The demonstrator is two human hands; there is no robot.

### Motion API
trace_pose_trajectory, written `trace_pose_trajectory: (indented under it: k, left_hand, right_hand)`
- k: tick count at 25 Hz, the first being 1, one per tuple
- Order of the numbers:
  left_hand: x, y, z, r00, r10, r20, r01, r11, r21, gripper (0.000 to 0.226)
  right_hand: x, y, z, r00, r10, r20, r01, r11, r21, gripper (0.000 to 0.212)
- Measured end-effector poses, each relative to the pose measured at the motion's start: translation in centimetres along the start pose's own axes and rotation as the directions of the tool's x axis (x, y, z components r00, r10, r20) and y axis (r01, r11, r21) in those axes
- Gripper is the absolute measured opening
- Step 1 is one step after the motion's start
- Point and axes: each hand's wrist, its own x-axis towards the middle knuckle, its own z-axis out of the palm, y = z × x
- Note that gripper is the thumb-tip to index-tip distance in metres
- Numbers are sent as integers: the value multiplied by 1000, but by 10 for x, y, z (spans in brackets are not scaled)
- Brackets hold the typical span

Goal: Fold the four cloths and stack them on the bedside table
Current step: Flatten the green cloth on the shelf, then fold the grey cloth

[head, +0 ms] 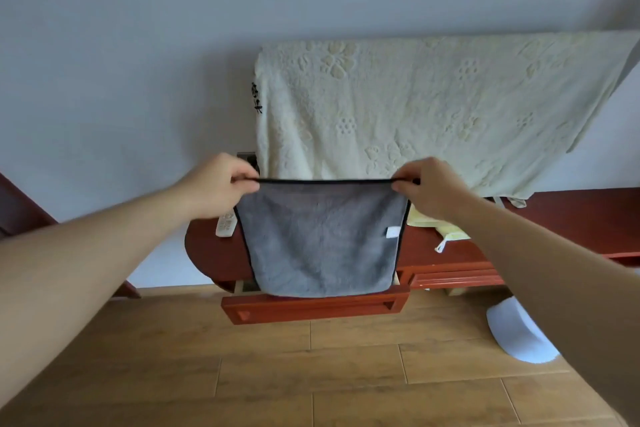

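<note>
A grey cloth [322,239] with black edging and a small white label hangs spread out in the air in front of the red bedside table [207,250]. My left hand [221,184] pinches its top left corner. My right hand [433,187] pinches its top right corner. The top edge is stretched taut between both hands. A yellow cloth [440,227] with a white loop lies on the red wooden top to the right, partly hidden behind the grey one.
A large cream floral towel [433,104] hangs over the headboard behind. A white remote control [227,224] lies on the table's left side. The table's drawer [315,307] stands pulled out below the cloth. A white object [519,333] sits on the wooden floor at right.
</note>
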Motion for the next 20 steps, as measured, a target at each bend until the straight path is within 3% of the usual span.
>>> trace_pose_trajectory:
  k: [5, 12, 15, 17, 20]
  left_hand:
    - [62, 28, -56, 984, -3, -179, 6, 1000, 19, 13]
    - [71, 32, -73, 964, 10, -265, -23, 999, -44, 8]
    - [49, 16, -53, 992, 0, -130, -3, 1000, -21, 7]
    - [32, 0, -32, 998, -15, 56, 12, 999, 52, 7]
    - [10, -25, 0, 952, -86, 294, 47, 990, 136, 17]
  right_hand:
    - [65, -29, -45, 985, -19, -173, 27, 999, 43, 12]
    - [79, -31, -59, 983, -48, -177, 64, 994, 87, 12]
    - [64, -21, -45, 996, -65, -57, 70, 994, 81, 11]
    - [51, -11, -29, 991, -51, 127, 46, 998, 43, 11]
    - [36, 5, 4, 935, -57, 349, 86, 994, -69, 8]
